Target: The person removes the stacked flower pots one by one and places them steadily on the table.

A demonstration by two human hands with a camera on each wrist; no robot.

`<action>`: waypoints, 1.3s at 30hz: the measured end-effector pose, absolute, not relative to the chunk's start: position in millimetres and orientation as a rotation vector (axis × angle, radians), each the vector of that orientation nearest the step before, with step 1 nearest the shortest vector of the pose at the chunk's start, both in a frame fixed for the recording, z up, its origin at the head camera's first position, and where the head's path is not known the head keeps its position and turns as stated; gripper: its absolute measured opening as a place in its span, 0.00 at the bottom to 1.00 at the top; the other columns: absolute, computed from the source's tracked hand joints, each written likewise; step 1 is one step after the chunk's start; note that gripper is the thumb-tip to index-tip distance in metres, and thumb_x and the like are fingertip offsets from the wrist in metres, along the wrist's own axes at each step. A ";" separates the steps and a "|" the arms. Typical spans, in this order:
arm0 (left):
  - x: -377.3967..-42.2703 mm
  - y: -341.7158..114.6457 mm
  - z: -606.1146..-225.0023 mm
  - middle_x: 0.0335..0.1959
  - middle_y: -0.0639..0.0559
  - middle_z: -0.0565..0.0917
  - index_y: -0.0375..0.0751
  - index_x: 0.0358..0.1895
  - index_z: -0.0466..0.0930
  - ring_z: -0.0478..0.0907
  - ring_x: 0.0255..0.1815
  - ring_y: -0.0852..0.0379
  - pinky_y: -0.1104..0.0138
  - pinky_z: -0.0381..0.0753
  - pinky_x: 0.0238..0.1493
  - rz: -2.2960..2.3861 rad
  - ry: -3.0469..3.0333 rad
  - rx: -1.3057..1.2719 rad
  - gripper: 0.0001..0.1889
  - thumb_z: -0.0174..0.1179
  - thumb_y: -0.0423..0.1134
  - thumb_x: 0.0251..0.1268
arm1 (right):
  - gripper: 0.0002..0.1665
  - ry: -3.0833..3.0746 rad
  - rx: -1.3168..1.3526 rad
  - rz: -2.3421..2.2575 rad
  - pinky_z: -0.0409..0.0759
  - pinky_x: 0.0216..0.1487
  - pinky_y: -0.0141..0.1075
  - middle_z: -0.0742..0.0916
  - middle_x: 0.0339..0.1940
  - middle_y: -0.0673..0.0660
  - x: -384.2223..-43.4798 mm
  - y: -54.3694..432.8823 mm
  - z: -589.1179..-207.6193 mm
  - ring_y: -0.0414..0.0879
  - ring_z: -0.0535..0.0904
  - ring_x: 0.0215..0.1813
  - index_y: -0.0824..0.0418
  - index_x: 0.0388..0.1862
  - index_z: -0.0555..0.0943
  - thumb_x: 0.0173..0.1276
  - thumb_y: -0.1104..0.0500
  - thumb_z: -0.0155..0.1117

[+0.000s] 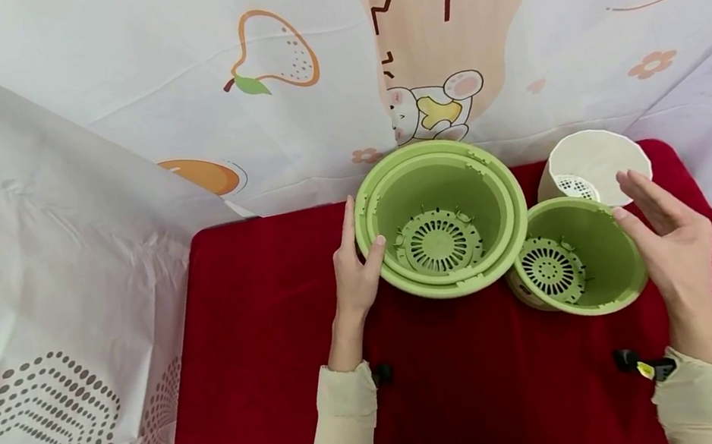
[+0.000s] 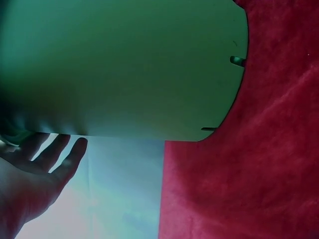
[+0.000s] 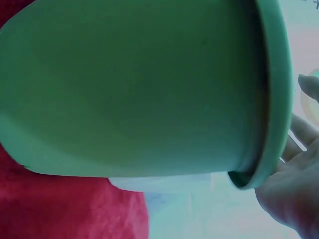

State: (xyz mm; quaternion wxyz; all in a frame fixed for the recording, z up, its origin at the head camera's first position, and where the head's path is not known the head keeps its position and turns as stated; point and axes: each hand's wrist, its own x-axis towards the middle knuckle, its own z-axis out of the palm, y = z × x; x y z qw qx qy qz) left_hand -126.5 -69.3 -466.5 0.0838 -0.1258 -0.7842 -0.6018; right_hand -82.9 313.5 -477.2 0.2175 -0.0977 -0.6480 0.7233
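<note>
Two green plastic flowerpots (image 1: 451, 281), one nested inside the other, have a slotted grate in the bottom. My left hand (image 1: 356, 272) grips their left rim, thumb over the edge and fingers along the outside wall. In the left wrist view, the pot wall (image 2: 124, 69) and its notched lower edge appear above the red cloth. A single green flowerpot (image 1: 608, 246) leans toward the right, its grate also visible. My right hand (image 1: 677, 243) is at its right rim, fingers extended and thumb apart from them. The right wrist view shows this pot's rim (image 3: 279, 94) beside the fingers.
Behind the single pot stands a white faceted pot (image 1: 609, 161) with a perforated white piece (image 1: 576, 187) inside. Red cloth (image 1: 264, 343) covers the table. A printed white curtain (image 1: 168, 73) hangs along the back and left.
</note>
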 end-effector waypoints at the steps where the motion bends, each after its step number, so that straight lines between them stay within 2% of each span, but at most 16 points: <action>1: -128.1 -70.1 -469.3 0.67 0.32 0.72 0.35 0.79 0.48 0.80 0.57 0.40 0.59 0.76 0.60 -1.782 -2.349 -0.385 0.38 0.55 0.30 0.69 | 0.31 -1.847 -0.272 1.972 0.72 0.63 0.27 0.86 0.57 0.59 -83.5 313.2 -475.7 0.43 0.81 0.61 0.71 0.62 0.78 0.57 0.78 0.67; 5: -134.7 -74.3 -481.9 0.75 0.44 0.64 0.44 0.81 0.46 0.73 0.67 0.49 0.57 0.68 0.69 -1.723 -2.429 -0.378 0.40 0.58 0.36 0.70 | 0.37 -2.117 -0.237 1.775 0.69 0.65 0.26 0.82 0.63 0.55 -86.0 311.1 -470.4 0.41 0.77 0.65 0.63 0.67 0.77 0.57 0.78 0.68; 8: -138.0 -77.0 -486.3 0.79 0.54 0.56 0.50 0.81 0.45 0.62 0.74 0.57 0.60 0.61 0.73 -1.669 -2.495 -0.362 0.42 0.60 0.41 0.70 | 0.42 -2.327 -0.148 1.550 0.66 0.67 0.24 0.79 0.67 0.52 -86.6 307.9 -467.1 0.36 0.73 0.68 0.55 0.70 0.75 0.55 0.75 0.71; 13: -139.6 -77.6 -481.7 0.81 0.54 0.48 0.44 0.81 0.46 0.46 0.79 0.60 0.59 0.51 0.77 -1.569 -2.546 -0.373 0.44 0.62 0.44 0.67 | 0.49 -2.547 -0.056 1.310 0.59 0.68 0.21 0.72 0.73 0.45 -83.3 300.6 -460.5 0.30 0.65 0.71 0.42 0.75 0.68 0.57 0.66 0.76; 18: -140.7 -76.9 -476.5 0.80 0.53 0.50 0.41 0.80 0.49 0.47 0.79 0.60 0.60 0.51 0.77 -1.542 -2.558 -0.394 0.44 0.63 0.44 0.65 | 0.51 -2.687 -0.026 1.284 0.55 0.69 0.23 0.66 0.76 0.41 -81.1 292.7 -455.3 0.36 0.61 0.74 0.34 0.78 0.58 0.63 0.57 0.73; 27: -145.7 -73.6 -465.8 0.81 0.52 0.48 0.38 0.80 0.46 0.45 0.79 0.61 0.61 0.51 0.77 -1.451 -2.641 -0.428 0.46 0.63 0.43 0.65 | 0.51 -2.727 0.159 1.281 0.49 0.73 0.25 0.61 0.79 0.48 -86.3 280.1 -448.8 0.32 0.54 0.76 0.49 0.82 0.50 0.68 0.56 0.68; 31: -146.4 -70.2 -460.8 0.81 0.57 0.45 0.46 0.81 0.43 0.45 0.79 0.61 0.55 0.54 0.76 -1.417 -2.721 -0.383 0.49 0.65 0.44 0.63 | 0.53 -2.724 0.217 1.256 0.49 0.74 0.26 0.61 0.79 0.50 -87.7 271.4 -449.0 0.39 0.55 0.77 0.48 0.82 0.49 0.66 0.56 0.70; 34: -148.0 -66.9 -456.7 0.81 0.59 0.45 0.55 0.81 0.42 0.49 0.79 0.57 0.49 0.62 0.71 -1.361 -2.793 -0.333 0.51 0.67 0.44 0.60 | 0.55 -2.722 0.259 1.268 0.49 0.74 0.27 0.59 0.80 0.50 -90.8 264.0 -449.4 0.46 0.55 0.78 0.45 0.82 0.48 0.65 0.56 0.71; 36: -150.0 -64.9 -454.4 0.81 0.58 0.46 0.57 0.81 0.44 0.54 0.78 0.53 0.45 0.68 0.66 -1.307 -2.835 -0.301 0.52 0.69 0.44 0.58 | 0.56 -2.729 0.287 1.296 0.48 0.75 0.29 0.57 0.80 0.48 -94.1 258.6 -449.0 0.48 0.53 0.79 0.44 0.82 0.47 0.65 0.56 0.71; 39: -152.4 -63.2 -450.6 0.81 0.56 0.49 0.56 0.81 0.46 0.58 0.76 0.49 0.43 0.71 0.62 -1.246 -2.879 -0.264 0.52 0.70 0.44 0.56 | 0.57 -2.753 0.293 1.356 0.47 0.77 0.32 0.54 0.81 0.43 -97.5 250.5 -447.9 0.47 0.50 0.79 0.40 0.82 0.44 0.65 0.54 0.71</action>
